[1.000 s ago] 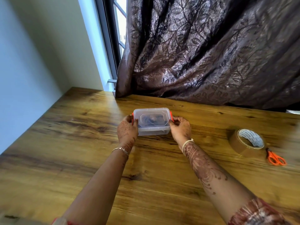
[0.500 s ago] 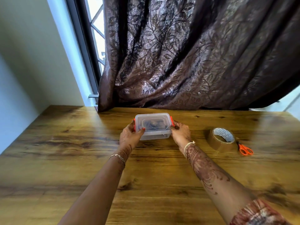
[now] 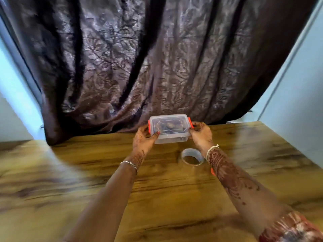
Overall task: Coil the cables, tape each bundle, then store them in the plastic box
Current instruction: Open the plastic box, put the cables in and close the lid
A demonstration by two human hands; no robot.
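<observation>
So, the lidded plastic box (image 3: 169,135) is gripped at both ends: the 9 o'clock end is clasped by the left hand (image 3: 144,139), the 3 o'clock end by the right hand (image 3: 201,135), fingers curled round it. Dark cables (image 3: 168,126) can be seen inside through the clear lid. A tape roll (image 3: 192,157) is left on the wooden table (image 3: 70,172) at the box's 5 o'clock, with a dark curtain (image 3: 139,67) hung at 12.

Soft daylight, motion blur on the table (image 3: 52,180), wide-angle bending at the edges

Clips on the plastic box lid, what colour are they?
Orange-red clips, one at each end of the clear plastic box; head view shows them best.
</observation>
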